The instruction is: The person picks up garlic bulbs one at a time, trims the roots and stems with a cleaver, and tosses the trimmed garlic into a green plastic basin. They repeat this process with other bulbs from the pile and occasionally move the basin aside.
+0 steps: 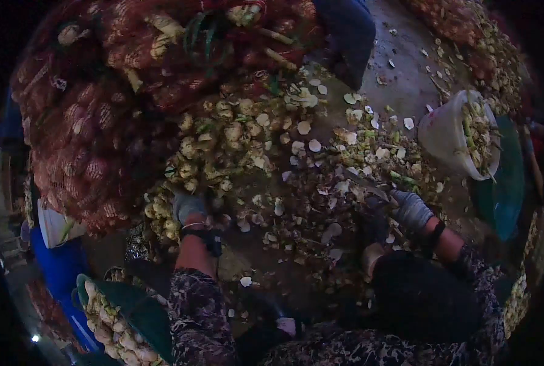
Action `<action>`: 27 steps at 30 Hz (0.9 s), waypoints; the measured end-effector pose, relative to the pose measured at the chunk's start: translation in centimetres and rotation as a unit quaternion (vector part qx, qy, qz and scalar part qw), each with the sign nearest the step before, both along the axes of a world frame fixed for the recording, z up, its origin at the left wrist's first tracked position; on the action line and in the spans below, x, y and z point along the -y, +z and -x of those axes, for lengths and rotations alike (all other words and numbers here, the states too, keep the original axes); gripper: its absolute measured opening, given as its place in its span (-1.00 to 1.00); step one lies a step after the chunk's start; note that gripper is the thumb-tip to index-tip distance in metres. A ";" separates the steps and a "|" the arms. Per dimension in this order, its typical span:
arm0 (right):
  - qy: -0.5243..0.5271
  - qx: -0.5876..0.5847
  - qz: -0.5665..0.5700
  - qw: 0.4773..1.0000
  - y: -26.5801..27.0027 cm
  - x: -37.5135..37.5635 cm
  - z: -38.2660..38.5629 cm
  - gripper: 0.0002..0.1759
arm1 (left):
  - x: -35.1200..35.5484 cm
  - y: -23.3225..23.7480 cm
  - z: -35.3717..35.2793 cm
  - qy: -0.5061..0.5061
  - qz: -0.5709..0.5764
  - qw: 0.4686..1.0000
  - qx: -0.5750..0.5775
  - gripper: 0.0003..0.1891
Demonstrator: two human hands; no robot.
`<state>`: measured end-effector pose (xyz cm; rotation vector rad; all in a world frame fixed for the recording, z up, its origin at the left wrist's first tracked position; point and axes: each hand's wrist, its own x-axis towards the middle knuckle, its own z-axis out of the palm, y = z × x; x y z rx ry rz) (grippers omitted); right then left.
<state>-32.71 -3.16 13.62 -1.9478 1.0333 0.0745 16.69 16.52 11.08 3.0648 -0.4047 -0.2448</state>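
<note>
My left hand [188,207], in a grey glove, reaches down at the edge of a heap of pale trimmed bulbs [229,137], possibly garlic or onions. Its fingers are mostly hidden, so what it holds does not show. My right hand [411,210], also gloved, is closed near my knee. From it a narrow grey blade, seemingly a knife [369,188], points left over the scraps; its handle is hidden in the glove. Cut discs, skins and stem pieces [314,201] cover the floor between both hands.
Red mesh sacks [89,140] full of bulbs rise at the left and back. A white bucket [443,131] of trimmings lies tilted at right beside a green basin [508,183]. Lower left is a green basket [132,311] with bulbs, near a blue object [55,262].
</note>
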 end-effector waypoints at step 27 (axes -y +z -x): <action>0.294 0.012 0.079 0.952 6.7 -2.3 -7.2 -0.72 | -0.7 1.1 22.7 -0.385 0.367 0.732 -0.426 -0.61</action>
